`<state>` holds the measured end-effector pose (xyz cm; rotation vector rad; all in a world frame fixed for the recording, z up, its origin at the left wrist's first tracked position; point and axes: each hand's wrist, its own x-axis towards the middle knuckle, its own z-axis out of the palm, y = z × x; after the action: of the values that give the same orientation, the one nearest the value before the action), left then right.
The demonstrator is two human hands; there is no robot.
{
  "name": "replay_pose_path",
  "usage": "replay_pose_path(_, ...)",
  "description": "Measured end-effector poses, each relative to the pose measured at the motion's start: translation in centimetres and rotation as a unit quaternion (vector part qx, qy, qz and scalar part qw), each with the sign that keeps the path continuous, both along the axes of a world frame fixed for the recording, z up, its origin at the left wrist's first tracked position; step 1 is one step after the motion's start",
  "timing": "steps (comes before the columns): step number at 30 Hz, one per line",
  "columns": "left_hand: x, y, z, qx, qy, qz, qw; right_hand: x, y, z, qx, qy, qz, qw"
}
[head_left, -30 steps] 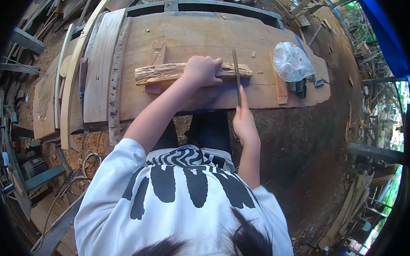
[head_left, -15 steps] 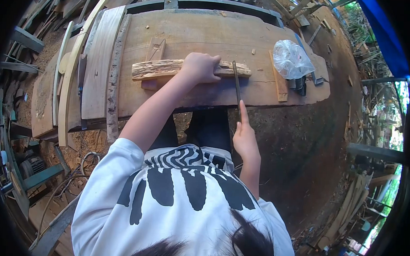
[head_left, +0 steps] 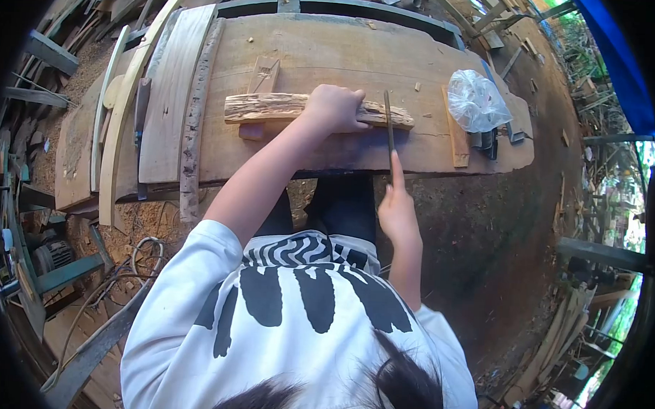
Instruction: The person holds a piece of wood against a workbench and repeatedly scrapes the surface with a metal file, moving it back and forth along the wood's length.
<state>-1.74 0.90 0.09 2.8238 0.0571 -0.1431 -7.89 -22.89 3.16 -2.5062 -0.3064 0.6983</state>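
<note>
My left hand (head_left: 334,109) is closed over a rough, grooved length of wood (head_left: 266,107), pressing it down over a small wooden block (head_left: 266,74) on the bench. In my right hand (head_left: 399,213) is a long, narrow dark tool that looks like a file (head_left: 389,124), its handle end hidden in the fingers. My index finger lies along it. The file crosses the wood near its right end, with its tip reaching past the far edge.
The thick plank bench top (head_left: 333,50) carries boards (head_left: 176,91) and a bark-edged strip (head_left: 199,121) on the left. A clear plastic bag (head_left: 478,101) sits at right by a short wooden slat (head_left: 457,140). A motor (head_left: 53,256) and cables lie lower left.
The file has slid a little forward across the wood, and my right hand with it. My left hand keeps its place on the wood. The whole view has shifted slightly.
</note>
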Motion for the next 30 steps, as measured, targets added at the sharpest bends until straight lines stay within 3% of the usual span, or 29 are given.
replay_pose_path(5, -0.2, 0.0, 0.5, 0.014, 0.012, -0.015, 1.000, -2.6, -2.3, 1.5, 0.003, 0.054, -0.029, 0.998)
replay_pose_path(11, -0.8, -0.4, 0.1, 0.030, -0.016, -0.012, 0.999, 3.1, 2.3, -1.3, 0.039, -0.038, 0.005, 0.998)
replay_pose_path(13, -0.8, -0.5, 0.5, 0.033, -0.012, -0.008, 0.999, 3.6, 3.1, -0.1, 0.043, 0.008, -0.007, 0.999)
replay_pose_path(16, -0.9, -0.4, 0.0, 0.024, -0.014, -0.006, 1.000, 1.9, 1.9, -0.7, 0.030, -0.042, -0.001, 0.999)
replay_pose_path(22, -0.7, -0.1, -0.2, 0.000, -0.028, -0.010, 1.000, -3.0, -2.3, 0.5, 0.027, 0.019, -0.020, 0.999)
replay_pose_path(26, -0.9, 0.0, -0.1, -0.005, -0.042, -0.017, 0.999, -1.0, -0.7, 0.0, 0.023, 0.040, -0.031, 0.998)
replay_pose_path(28, -0.8, 0.0, -0.5, -0.009, -0.046, -0.017, 0.999, 1.6, 1.3, -1.4, 0.053, -0.038, -0.003, 0.998)
replay_pose_path(30, -0.8, 0.0, -0.7, -0.015, -0.046, -0.015, 0.999, 4.1, 3.3, -1.8, 0.043, -0.024, -0.015, 0.999)
